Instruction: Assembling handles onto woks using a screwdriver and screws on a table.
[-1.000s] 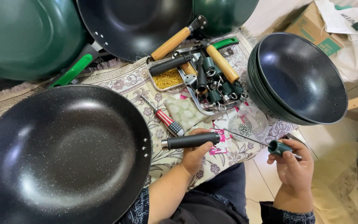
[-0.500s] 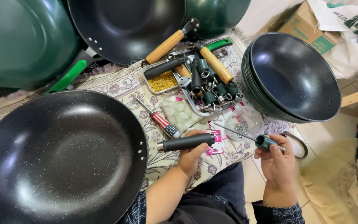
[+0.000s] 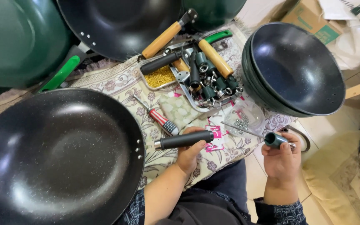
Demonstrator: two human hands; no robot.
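Left hand (image 3: 190, 152) wraps a closed grip round the black handle (image 3: 184, 140) of the big wok (image 3: 55, 158), thumb over the top, fingers curled beneath. Right hand (image 3: 282, 156) pinches a small dark-green cap (image 3: 273, 139) between thumb and fingertips; a thin metal rod (image 3: 240, 130) runs out from it toward the left. Whether rod and cap are joined, cannot tell.

Wok: lies at lower left on a floral cloth (image 3: 117, 83), handle pointing right. Wide, shallow, dark speckled coating, smooth and glossy with a soft highlight; three rivets at the rim by the handle. Judged heavy and stiff, front-loaded, so lifting by the handle alone would lever hard on the wrist. Handle looks matte, round, slightly grippy, metal collar at the pan end. Best hold judged mid-handle, as now.

Cap: small, hard, cylindrical, light; likely slippery and easy to drop.

Around: red-and-white screwdriver (image 3: 161, 118) just beside the handle; shallow tray (image 3: 196, 75) with wooden and black handles and green caps; yellow grains in a small dish (image 3: 160, 77); stacked dark bowls (image 3: 292, 68) at right; green woks (image 3: 17, 39) at the far edge; cardboard box (image 3: 309, 25) at upper right.
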